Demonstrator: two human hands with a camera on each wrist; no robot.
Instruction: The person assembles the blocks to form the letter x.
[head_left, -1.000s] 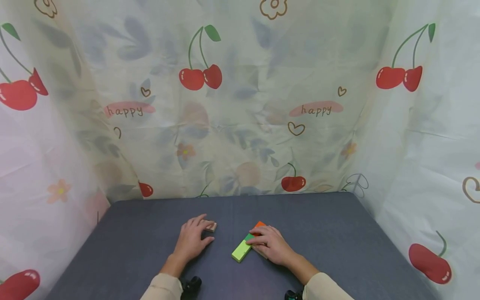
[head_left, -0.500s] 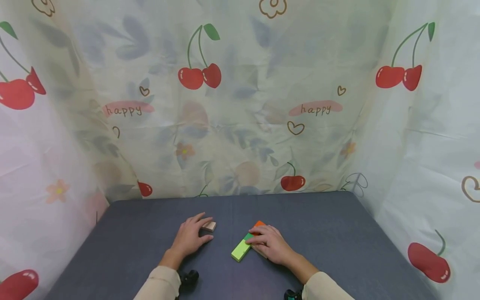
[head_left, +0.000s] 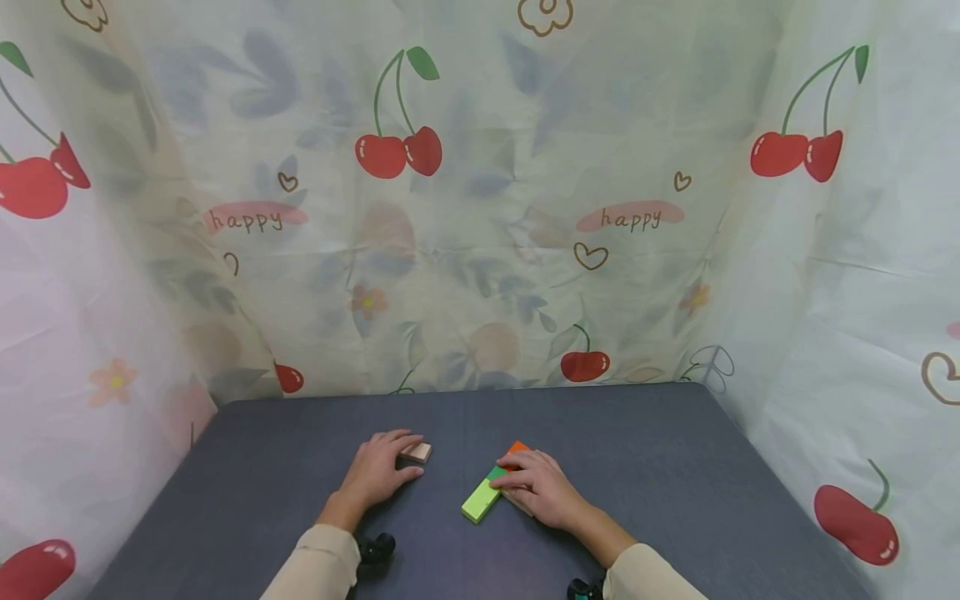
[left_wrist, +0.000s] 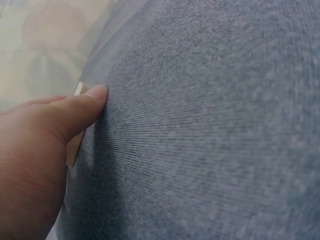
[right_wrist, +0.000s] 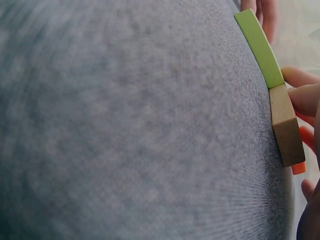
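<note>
My left hand (head_left: 375,471) is at a small wooden block (head_left: 417,452), fingers reaching over its left part and thumb apart from them. Part of that block shows behind the thumb (left_wrist: 85,110) in the left wrist view; whether the thumb touches it, I cannot tell. My right hand (head_left: 546,490) rests on a slanting line of blocks: lime (head_left: 481,502), green (head_left: 497,472) and orange (head_left: 518,447). Beneath this hand, a second wooden block (right_wrist: 286,125) meets the end of the lime block (right_wrist: 261,47). The right fingers (right_wrist: 304,97) touch the blocks from above; the palm side is hidden.
Dark grey cloth covers the table (head_left: 630,450). A pale curtain (head_left: 480,208) printed with cherries surrounds its back and sides. Black wrist cameras sit by both cuffs, the left one (head_left: 377,548) close to the cloth.
My left hand has drawn slightly left and its fingers have shifted, uncovering more of the wooden block. My right hand and the coloured blocks stay put.
</note>
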